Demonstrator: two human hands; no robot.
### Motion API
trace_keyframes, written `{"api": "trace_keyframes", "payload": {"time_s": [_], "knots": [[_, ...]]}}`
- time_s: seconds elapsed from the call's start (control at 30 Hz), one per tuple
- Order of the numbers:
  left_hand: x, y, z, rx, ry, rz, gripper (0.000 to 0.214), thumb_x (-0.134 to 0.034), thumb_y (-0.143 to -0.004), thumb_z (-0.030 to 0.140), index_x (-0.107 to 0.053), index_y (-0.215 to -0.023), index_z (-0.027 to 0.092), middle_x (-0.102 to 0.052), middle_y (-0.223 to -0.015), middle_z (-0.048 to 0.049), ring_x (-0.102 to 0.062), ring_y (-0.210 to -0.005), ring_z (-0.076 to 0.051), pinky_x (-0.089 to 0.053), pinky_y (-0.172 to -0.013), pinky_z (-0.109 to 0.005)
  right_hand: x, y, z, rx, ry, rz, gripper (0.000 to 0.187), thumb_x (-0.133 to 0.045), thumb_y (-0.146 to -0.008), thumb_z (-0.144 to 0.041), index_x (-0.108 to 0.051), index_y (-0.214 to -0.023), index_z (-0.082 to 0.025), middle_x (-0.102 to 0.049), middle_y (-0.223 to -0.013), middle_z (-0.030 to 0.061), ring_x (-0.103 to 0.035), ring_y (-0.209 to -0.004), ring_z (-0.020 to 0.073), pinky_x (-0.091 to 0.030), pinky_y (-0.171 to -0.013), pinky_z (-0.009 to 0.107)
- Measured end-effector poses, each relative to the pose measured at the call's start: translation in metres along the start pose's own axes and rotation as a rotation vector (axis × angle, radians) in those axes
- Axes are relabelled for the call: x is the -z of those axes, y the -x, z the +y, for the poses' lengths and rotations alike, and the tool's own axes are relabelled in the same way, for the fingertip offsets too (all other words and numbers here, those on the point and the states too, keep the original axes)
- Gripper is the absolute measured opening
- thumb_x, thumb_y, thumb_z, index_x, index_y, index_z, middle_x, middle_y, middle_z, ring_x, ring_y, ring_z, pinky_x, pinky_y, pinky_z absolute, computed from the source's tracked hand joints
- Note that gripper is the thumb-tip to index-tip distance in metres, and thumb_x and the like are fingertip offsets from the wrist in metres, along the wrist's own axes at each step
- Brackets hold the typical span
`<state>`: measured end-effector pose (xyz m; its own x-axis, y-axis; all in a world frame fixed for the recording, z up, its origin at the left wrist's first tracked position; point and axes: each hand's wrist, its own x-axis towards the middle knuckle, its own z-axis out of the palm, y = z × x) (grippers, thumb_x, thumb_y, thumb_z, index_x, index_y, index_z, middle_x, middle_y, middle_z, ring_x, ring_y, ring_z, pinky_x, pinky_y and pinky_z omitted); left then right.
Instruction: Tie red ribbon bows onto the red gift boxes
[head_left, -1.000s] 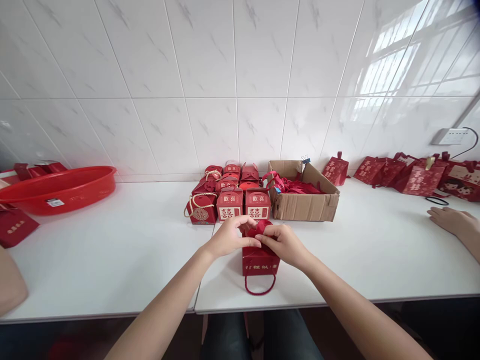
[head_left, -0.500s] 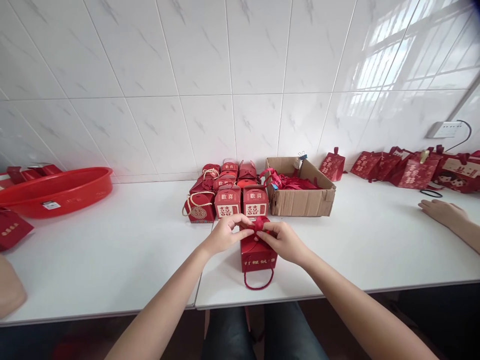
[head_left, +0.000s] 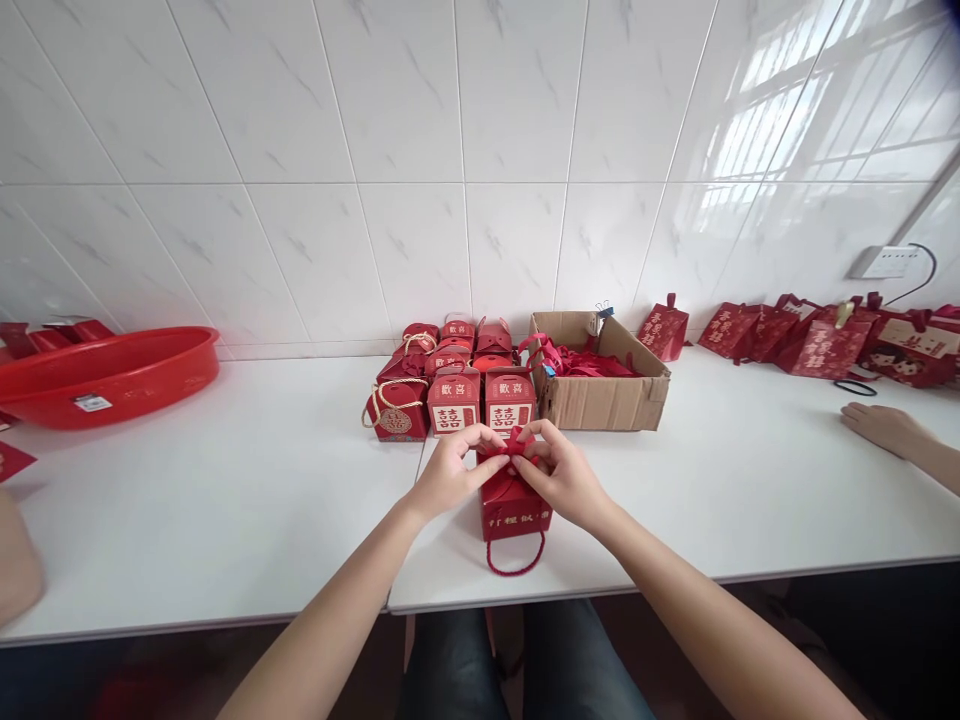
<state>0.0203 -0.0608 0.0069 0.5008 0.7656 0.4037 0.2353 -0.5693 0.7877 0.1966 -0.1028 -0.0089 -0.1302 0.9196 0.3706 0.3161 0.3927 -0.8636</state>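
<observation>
Both hands (head_left: 454,470) (head_left: 567,478) pinching red ribbon (head_left: 514,444); its shape hard to make out, red box (head_left: 513,512) beneath partly hidden.

The head camera looks forward and down over the table (head_left: 262,490), facing the tiled wall (head_left: 409,110)

White tiled wall (head_left: 405,90) across the upper frame, grey streaks; window reflection (head_left: 765,125) at upper right. Right edge: wall socket (head_left: 889,262) with black cable (head_left: 932,272). Left edge: red plastic basin (head_left: 150,372), white label (head_left: 92,403) on its side. Centre: cluster of small red boxes (head_left: 454,390), the front left one with cream cord (head_left: 394,393). Just right of these: open cardboard carton (head_left: 600,405) containing red ribbons (head_left: 600,364); clip (head_left: 604,313) on rear rim. Farther right, along wall: red bags (head_left: 829,345); black ring (head_left: 855,388) lies near them on white table (head_left: 262,480).
</observation>
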Motion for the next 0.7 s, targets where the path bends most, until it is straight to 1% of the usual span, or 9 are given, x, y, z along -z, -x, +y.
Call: {"api": "trace_keyframes", "payload": {"time_s": [0.07, 0.17, 0.3, 0.33, 0.43, 0.5, 0.57, 0.7], "knots": [[0.0003, -0.0013, -0.001, 0.006, 0.004, -0.002, 0.012, -0.06, -0.081, 0.028, -0.059, -0.082, 0.016, -0.063, -0.083, -0.0025, -0.058, -0.079, -0.014, -0.048, -0.075, -0.027, 0.0007, 0.0002, -0.001, -0.004, 0.031, 0.014, 0.015, -0.052, -0.082, -0.028, -0.048, -0.094, -0.02, -0.057, -0.065, -0.0031, -0.039, -0.049, 0.0081, -0.032, -0.049, 0.021], [-0.0002, -0.0014, -0.0014, -0.005, -0.007, 0.02, 0.012, -0.061, -0.08, 0.028, -0.06, -0.08, 0.016, -0.064, -0.082, -0.0027, -0.059, -0.079, -0.014, -0.048, -0.075, -0.028, 0.0012, 0.0003, -0.0023, 0.001, 0.111, 0.023, 0.015, -0.054, -0.082, -0.03, -0.057, -0.092, -0.018, -0.061, -0.071, -0.0001, -0.044, -0.052, 0.0087, -0.036, -0.051, 0.022], [-0.0019, -0.0003, -0.0006, -0.016, -0.03, 0.052, 0.01, -0.063, -0.079, 0.026, -0.061, -0.078, 0.017, -0.065, -0.08, -0.0024, -0.06, -0.078, -0.015, -0.049, -0.075, -0.029, 0.0004, -0.0004, -0.0026, -0.009, 0.247, 0.037, 0.014, -0.061, -0.078, -0.029, -0.067, -0.086, -0.019, -0.064, -0.07, 0.0007, -0.053, -0.059, 0.0119, -0.043, -0.059, 0.025], [-0.0022, -0.0002, -0.0005, -0.015, -0.032, 0.054, 0.01, -0.063, -0.079, 0.026, -0.061, -0.078, 0.017, -0.065, -0.079, -0.0022, -0.06, -0.077, -0.015, -0.049, -0.074, -0.028, -0.0001, -0.0007, -0.0019, 0.004, 0.264, 0.058, 0.013, -0.061, -0.079, -0.028, -0.069, -0.085, -0.02, -0.064, -0.073, 0.0017, -0.055, -0.063, 0.0131, -0.045, -0.062, 0.026], [-0.0027, -0.0002, -0.0016, -0.012, -0.035, 0.058, 0.01, -0.062, -0.08, 0.027, -0.06, -0.078, 0.017, -0.065, -0.078, -0.002, -0.06, -0.077, -0.015, -0.049, -0.074, -0.028, -0.0011, -0.0021, 0.0019, 0.092, 0.318, 0.129, 0.013, -0.061, -0.081, -0.028, -0.073, -0.081, -0.021, -0.061, -0.091, 0.007, -0.06, -0.08, 0.0173, -0.049, -0.074, 0.031], [-0.0023, -0.0001, -0.0034, -0.018, -0.032, 0.042, 0.01, -0.063, -0.08, 0.027, -0.061, -0.08, 0.017, -0.064, -0.081, -0.0021, -0.06, -0.079, -0.015, -0.05, -0.076, -0.029, -0.0009, -0.003, 0.0044, 0.127, 0.365, 0.152, 0.013, -0.061, -0.08, -0.027, -0.074, -0.079, -0.022, -0.058, -0.098, 0.0088, -0.058, -0.089, 0.0202, -0.048, -0.082, 0.036], [-0.0015, 0.0001, -0.0053, -0.034, -0.018, 0.007, 0.011, -0.064, -0.079, 0.026, -0.06, -0.086, 0.018, -0.064, -0.087, -0.0025, -0.061, -0.084, -0.015, -0.05, -0.08, -0.03, 0.0005, -0.004, 0.0056, 0.117, 0.385, 0.148, 0.012, -0.062, -0.08, -0.026, -0.074, -0.077, -0.023, -0.058, -0.101, 0.009, -0.056, -0.097, 0.0228, -0.046, -0.089, 0.04], [0.0, 0.0004, -0.0068, -0.049, 0.006, -0.015, 0.012, -0.06, -0.081, 0.023, -0.058, -0.092, 0.019, -0.064, -0.094, -0.0035, -0.062, -0.09, -0.016, -0.05, -0.085, -0.031, 0.0059, -0.0066, 0.0024, 0.02, 0.294, 0.09, 0.011, -0.064, -0.078, -0.028, -0.072, -0.076, -0.021, -0.059, -0.111, 0.0097, -0.052, -0.11, 0.0254, -0.04, -0.097, 0.044]]}}
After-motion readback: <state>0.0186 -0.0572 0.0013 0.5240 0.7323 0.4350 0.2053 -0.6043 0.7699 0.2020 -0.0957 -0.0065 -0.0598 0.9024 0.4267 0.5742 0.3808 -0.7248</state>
